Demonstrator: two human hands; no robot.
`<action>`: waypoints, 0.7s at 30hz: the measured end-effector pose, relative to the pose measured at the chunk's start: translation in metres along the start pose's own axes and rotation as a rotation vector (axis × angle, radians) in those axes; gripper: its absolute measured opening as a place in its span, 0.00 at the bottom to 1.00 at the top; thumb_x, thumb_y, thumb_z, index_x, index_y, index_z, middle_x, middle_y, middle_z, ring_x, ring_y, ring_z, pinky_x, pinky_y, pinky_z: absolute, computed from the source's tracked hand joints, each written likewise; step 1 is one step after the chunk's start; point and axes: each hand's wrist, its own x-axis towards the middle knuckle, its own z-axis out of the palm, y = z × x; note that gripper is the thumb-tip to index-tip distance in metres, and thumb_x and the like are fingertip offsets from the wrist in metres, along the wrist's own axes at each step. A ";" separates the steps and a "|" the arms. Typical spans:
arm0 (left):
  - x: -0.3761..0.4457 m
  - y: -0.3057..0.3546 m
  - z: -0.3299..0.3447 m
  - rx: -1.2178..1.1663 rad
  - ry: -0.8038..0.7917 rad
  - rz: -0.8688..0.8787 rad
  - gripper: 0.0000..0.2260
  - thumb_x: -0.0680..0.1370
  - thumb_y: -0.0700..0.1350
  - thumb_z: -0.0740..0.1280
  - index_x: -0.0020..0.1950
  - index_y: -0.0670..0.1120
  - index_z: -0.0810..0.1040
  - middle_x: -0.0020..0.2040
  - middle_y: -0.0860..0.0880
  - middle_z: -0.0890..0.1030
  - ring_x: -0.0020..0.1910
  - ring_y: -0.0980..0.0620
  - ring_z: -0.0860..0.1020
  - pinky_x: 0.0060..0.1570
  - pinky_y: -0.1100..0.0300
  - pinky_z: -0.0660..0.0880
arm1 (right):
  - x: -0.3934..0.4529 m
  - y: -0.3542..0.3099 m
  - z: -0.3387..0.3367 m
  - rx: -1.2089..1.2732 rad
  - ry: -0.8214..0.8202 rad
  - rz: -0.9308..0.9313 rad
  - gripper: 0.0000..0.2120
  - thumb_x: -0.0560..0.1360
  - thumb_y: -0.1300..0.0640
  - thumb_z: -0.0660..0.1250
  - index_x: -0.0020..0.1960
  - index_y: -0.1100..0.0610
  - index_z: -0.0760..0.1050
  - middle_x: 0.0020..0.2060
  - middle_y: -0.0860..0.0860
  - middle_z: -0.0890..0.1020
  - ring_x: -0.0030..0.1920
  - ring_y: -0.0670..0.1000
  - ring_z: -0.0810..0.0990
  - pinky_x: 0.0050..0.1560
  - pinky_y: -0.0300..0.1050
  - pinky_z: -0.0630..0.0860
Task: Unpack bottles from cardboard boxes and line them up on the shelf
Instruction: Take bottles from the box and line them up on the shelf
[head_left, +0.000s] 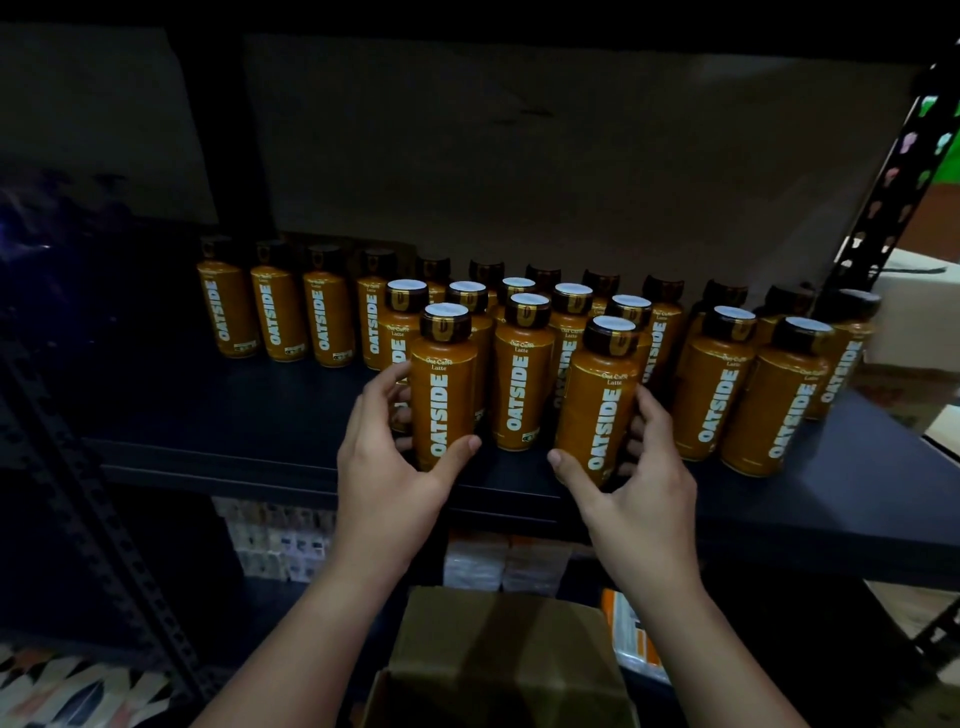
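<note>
Several orange OATSIDE bottles with dark caps stand in rows on a dark shelf (249, 415). My left hand (389, 467) grips an upright bottle (441, 395) near the shelf's front edge, thumb on its front, fingers behind. My right hand (639, 483) grips another upright bottle (602, 410) the same way, a little to the right. Between these two stands a third front bottle (519, 379). An open cardboard box (498, 660) sits below my forearms; its inside is hidden.
A row of bottles (280, 312) lines the back of the shelf, with more bottles (717, 384) at the right. A perforated metal upright (893, 182) stands at the right, another at the lower left. Packaged goods (275, 540) fill the lower shelf. A cardboard sheet backs the shelf.
</note>
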 end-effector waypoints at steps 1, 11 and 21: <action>0.000 0.000 0.000 0.002 0.000 -0.001 0.38 0.71 0.51 0.80 0.75 0.58 0.65 0.70 0.56 0.72 0.65 0.60 0.74 0.56 0.68 0.73 | 0.000 0.000 0.000 0.002 0.003 0.006 0.45 0.70 0.48 0.79 0.79 0.44 0.57 0.71 0.45 0.72 0.67 0.42 0.71 0.60 0.32 0.69; 0.001 -0.003 -0.012 -0.013 0.032 -0.034 0.38 0.69 0.48 0.81 0.74 0.57 0.67 0.67 0.57 0.74 0.63 0.61 0.75 0.57 0.66 0.75 | -0.004 -0.011 0.011 0.015 0.025 0.016 0.47 0.64 0.43 0.82 0.76 0.42 0.59 0.69 0.46 0.73 0.67 0.48 0.74 0.65 0.56 0.78; 0.024 -0.027 -0.074 -0.004 0.106 -0.106 0.35 0.70 0.44 0.81 0.69 0.62 0.66 0.65 0.58 0.74 0.60 0.66 0.73 0.54 0.70 0.71 | -0.029 -0.059 0.081 0.081 -0.074 -0.049 0.46 0.66 0.45 0.81 0.76 0.46 0.61 0.69 0.44 0.72 0.67 0.43 0.73 0.65 0.41 0.76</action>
